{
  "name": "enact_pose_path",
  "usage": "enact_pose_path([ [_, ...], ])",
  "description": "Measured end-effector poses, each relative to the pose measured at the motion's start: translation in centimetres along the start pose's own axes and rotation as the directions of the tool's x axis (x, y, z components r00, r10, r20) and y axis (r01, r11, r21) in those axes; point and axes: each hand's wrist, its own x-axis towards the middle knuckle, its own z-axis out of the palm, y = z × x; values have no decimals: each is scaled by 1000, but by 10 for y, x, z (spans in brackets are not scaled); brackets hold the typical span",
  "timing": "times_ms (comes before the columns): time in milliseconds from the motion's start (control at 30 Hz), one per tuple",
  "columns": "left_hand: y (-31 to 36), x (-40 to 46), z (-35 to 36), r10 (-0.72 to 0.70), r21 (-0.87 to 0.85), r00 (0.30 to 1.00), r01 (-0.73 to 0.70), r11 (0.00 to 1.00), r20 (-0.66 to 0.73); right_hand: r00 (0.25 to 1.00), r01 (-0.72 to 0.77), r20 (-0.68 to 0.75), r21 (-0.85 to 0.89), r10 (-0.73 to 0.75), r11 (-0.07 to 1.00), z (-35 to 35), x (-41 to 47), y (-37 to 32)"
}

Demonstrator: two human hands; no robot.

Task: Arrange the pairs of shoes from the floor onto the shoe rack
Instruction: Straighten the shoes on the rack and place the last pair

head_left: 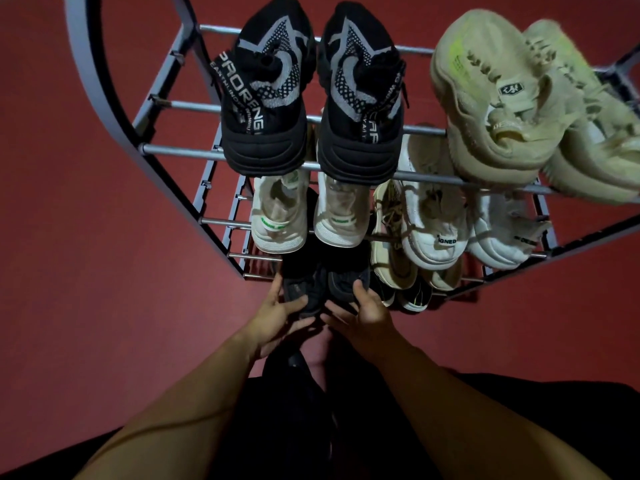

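Home entryway: tiered shoe rack (180, 152), worn sneakers (265, 95), red floor (86, 271).

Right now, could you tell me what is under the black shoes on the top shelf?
A white pair with green labels sits under the black shoes; its toes are hidden.

The beige sneakers (540, 98) on the top tier blur at the right, and the outer one is cut by the picture's right edge. The dark shoes (322, 282) on a low tier merge into shadow beneath the white pair (308, 213). The shoe rack (180, 150) runs past the top edge.
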Motion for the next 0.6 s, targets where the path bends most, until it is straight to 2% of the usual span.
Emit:
enact_pose_path([
  [133, -6, 1, 2, -98, -152, 992, 86, 985, -79, 999, 23, -31, -38, -25, 999, -2, -1, 1],
  [200, -12, -1, 1, -134, -213, 989, 117, 970, -64, 997, 44, -62, -67, -48, 997, 0, 0, 5],
  [267, -15, -3, 3, -96, -280, 991, 68, 958, -90, 994, 75, -75, -72, -80, 995, 1, 3, 9],
  [433, -5, 1, 12, 15, -297, 984, -69, 952, -180, 988, 128, -85, -27, -130, 991, 4, 14, 18],
  [600, 19, 8, 23, 50, -260, 976, -105, 960, -211, 993, 107, -47, 56, -104, 993, 20, 24, 9],
])
